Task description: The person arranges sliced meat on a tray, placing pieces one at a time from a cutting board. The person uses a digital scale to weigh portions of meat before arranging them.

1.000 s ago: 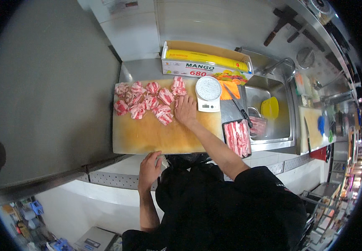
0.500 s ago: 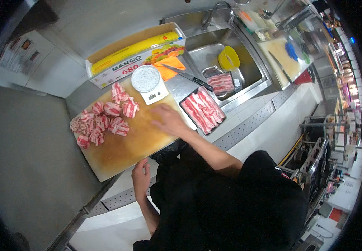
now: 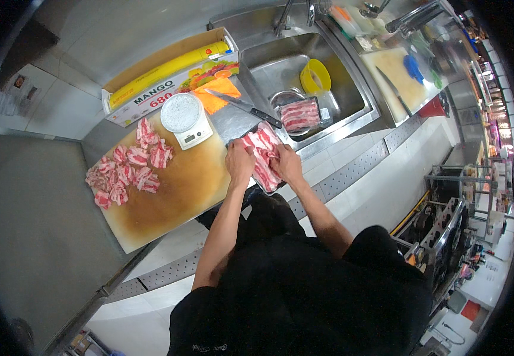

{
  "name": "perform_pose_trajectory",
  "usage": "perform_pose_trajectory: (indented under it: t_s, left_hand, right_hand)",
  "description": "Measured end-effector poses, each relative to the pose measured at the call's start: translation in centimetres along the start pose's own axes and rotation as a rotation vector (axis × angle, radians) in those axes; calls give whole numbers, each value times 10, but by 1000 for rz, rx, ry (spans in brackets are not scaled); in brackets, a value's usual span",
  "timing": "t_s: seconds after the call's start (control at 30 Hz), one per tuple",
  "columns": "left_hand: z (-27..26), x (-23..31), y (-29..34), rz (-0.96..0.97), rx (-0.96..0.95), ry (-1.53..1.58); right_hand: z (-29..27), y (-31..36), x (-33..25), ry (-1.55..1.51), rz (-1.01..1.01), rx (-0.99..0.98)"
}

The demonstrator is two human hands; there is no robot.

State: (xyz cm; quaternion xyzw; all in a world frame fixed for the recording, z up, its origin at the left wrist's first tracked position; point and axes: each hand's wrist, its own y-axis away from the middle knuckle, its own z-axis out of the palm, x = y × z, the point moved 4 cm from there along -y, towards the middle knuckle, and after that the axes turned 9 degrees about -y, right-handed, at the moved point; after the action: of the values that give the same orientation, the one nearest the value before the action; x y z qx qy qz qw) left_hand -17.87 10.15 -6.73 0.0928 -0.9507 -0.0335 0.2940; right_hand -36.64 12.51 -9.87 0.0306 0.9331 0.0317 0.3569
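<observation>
Steel bench (image 3: 228, 126) carries a cutting board (image 3: 180, 190); sliced meat (image 3: 263, 168) lies at four o'clock from the white scale (image 3: 185, 120). Left hand (image 3: 240, 161) and right hand (image 3: 287, 164) touch it with curled fingers, though I can't tell whether they grip. Pinching gently should keep slices whole.

We see red-and-white striped meat (image 3: 262, 156), a white scale (image 3: 194, 134), an orange cloth (image 3: 210, 105), a yellow bowl (image 3: 316, 77) and our black shirt (image 3: 304, 291).
</observation>
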Motion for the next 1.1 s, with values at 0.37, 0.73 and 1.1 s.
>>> perform_pose_trajectory:
  t_s: [0.37, 0.73, 1.1]
  left_hand:
    - [17, 22, -19, 39, -24, -248]
    - [24, 21, -48, 363, -237, -425]
    - [26, 29, -82, 707, -499, -710]
  right_hand:
    - [-4, 7, 12, -245, -6, -11]
    - [-3, -3, 23, -222, -51, -213]
    - [8, -3, 32, -182, -53, -266]
